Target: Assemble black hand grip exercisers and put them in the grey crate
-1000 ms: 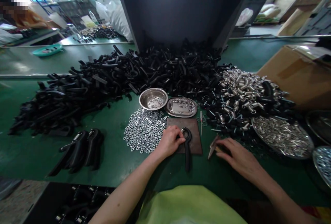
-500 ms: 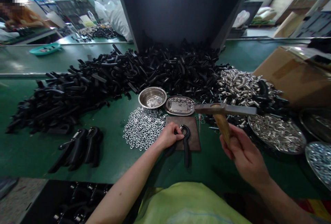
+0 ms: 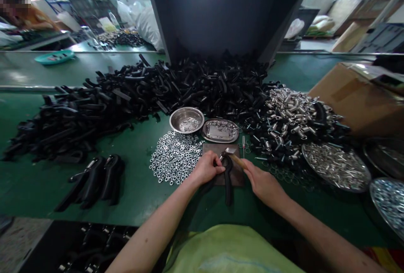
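Note:
My left hand [image 3: 208,167] is closed at the upper end of a black two-handled part [image 3: 228,184], which lies on a dark square plate [image 3: 237,177]. With my right hand [image 3: 260,180] I grip the wooden handle of a hammer [image 3: 236,160]. The hammer's metal head is down at the top of the black part, beside my left fingertips. Just left of the plate spreads a pile of small metal rings [image 3: 175,157]. Behind the plate are a round metal bowl [image 3: 187,115] and an oval metal tray [image 3: 217,139].
A big heap of black parts [image 3: 126,92] spills from a grey bin [image 3: 221,20]. Several black assemblies [image 3: 94,180] lie at left. Silver cylinders [image 3: 293,104], a cardboard box [image 3: 362,96] and a bowl of pins [image 3: 337,165] stand right. A person [image 3: 34,16] sits far left.
My right hand has moved left and the hammer has come down from its raised position onto the black part. My left hand has stayed at the part.

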Demonstrator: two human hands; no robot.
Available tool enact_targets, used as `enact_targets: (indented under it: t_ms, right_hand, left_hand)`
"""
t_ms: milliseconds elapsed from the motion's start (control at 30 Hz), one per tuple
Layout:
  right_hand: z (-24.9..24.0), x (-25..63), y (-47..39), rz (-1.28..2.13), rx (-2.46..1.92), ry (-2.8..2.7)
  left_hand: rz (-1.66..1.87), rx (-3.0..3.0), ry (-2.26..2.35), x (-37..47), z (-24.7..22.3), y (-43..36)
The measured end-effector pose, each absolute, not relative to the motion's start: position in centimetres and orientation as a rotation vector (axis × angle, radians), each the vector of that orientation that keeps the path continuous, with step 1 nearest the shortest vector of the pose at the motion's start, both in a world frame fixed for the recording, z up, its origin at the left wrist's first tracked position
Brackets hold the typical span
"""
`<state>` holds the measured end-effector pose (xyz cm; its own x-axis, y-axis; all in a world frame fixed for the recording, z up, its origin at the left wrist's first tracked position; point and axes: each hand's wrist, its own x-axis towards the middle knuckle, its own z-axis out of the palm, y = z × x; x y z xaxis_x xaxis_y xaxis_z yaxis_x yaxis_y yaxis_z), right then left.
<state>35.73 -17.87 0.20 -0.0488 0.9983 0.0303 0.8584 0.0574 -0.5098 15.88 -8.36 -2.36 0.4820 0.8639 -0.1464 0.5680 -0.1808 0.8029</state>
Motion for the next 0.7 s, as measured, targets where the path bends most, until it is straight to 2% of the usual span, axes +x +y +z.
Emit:
enact_targets:
  t_ms: [133, 300, 433, 600, 700]
  right_hand:
    - [0.3, 35.8, -17.3, 0.661, -1.939, -1.979]
    - [4.7, 35.6, -20.9, 0.508, -1.699, -1.824]
    - [3.3, 35.6, -22.9, 0.259, -1.564, -1.798]
    - [1.8, 35.1, -21.3, 0.518, -1.749, -2.081]
    - [3.4, 34.9, -21.2, 0.417, -1.636, -1.944]
  left_hand:
    - [0.502, 2.0, 1.248, 15.9, -1.8, -9.4]
    - [0.754, 2.14, 1.514, 14.8, -2.2, -13.1]
    - [0.597, 2.156, 1.529, 13.7, -3.3, -15.2]
    - [0.529, 2.195, 1.508, 13.7, -3.7, -15.2]
    - [0.53, 2.199, 1.5, 13.7, -3.5, -15.1]
